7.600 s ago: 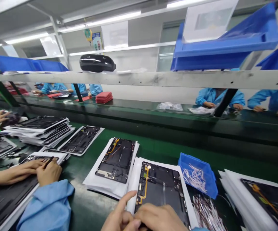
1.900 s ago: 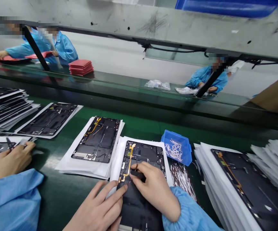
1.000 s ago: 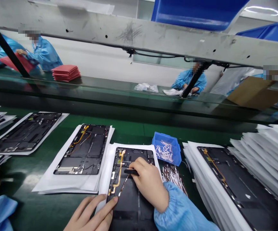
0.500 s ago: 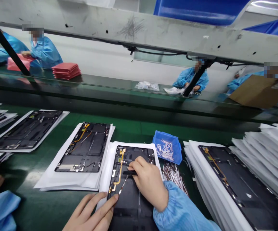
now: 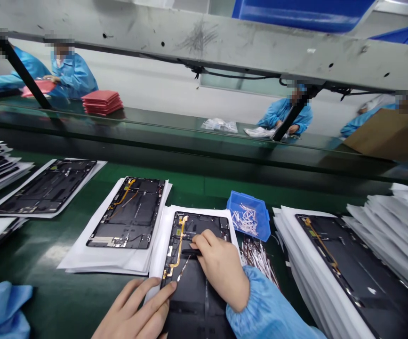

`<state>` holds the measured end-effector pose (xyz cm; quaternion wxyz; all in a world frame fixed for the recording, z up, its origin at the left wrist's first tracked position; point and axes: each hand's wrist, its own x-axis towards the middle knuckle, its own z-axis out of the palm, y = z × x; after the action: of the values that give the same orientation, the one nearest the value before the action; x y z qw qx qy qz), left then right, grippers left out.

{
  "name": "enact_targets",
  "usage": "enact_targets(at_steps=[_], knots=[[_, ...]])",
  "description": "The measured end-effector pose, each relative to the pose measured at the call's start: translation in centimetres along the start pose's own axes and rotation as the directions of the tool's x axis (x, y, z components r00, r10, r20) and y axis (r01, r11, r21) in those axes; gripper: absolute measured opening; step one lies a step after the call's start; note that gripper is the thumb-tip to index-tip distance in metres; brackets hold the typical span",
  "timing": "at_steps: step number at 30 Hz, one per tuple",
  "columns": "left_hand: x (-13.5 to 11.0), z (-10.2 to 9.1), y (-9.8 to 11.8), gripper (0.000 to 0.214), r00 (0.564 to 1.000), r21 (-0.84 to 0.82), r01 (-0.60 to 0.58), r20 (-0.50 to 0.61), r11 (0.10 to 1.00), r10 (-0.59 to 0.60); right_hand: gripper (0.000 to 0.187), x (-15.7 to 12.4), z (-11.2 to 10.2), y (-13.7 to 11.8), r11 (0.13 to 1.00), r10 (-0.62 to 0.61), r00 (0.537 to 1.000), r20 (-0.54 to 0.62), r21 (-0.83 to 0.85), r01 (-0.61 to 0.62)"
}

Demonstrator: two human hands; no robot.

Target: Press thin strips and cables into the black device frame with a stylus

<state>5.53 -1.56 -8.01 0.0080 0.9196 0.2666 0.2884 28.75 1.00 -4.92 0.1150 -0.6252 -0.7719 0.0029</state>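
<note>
A black tablet back housing (image 5: 189, 310) with an orange flex cable (image 5: 180, 245) along its left side lies before me on white sheets. My right hand (image 5: 220, 268) is closed around a short black stick-like tool (image 5: 190, 253), its exact kind unclear, held low over the housing. A thin flex cable strip (image 5: 183, 269) runs slantwise from beneath the tool toward my left hand (image 5: 142, 303). That hand lies with fingers stretched on the housing's left edge, the index fingertip touching or close to the strip's lower end.
A blue bin (image 5: 249, 215) of small strips stands behind the housing, with loose strips (image 5: 260, 259) in front of it. Another housing (image 5: 128, 214) lies left; stacked housings (image 5: 352, 263) stand right. A co-worker's sleeve (image 5: 4, 308) shows lower left. A grey beam (image 5: 175, 37) crosses overhead.
The view has shifted slightly. The co-worker's hand at the far left has gone out of sight, leaving the sleeve. My hands keep nearly the same pose on the housing.
</note>
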Motion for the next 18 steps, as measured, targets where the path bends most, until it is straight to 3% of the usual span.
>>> enact_targets(at_steps=[3,7,13,18], knots=[[-0.2,0.0,0.2,0.023,1.000,-0.012,0.023,0.009,1.000,-0.023,0.015,0.0,-0.1,0.0,0.999,0.007,1.000,-0.005,-0.042,-0.007],[-0.2,-0.2,0.5,0.020,0.999,-0.020,0.054,0.010,0.998,-0.054,0.043,-0.5,-0.4,0.1,0.998,0.015,0.999,-0.049,-0.052,-0.017],[-0.2,0.0,0.5,0.021,0.998,-0.025,0.059,0.000,0.998,-0.059,0.058,-1.9,-1.0,0.2,0.987,-0.157,0.984,0.088,-0.032,0.160],[0.1,0.0,-0.3,0.030,1.000,0.034,-0.010,-0.011,0.999,0.011,0.069,-2.4,-1.0,0.3,0.978,-0.187,0.972,0.142,-0.062,0.197]])
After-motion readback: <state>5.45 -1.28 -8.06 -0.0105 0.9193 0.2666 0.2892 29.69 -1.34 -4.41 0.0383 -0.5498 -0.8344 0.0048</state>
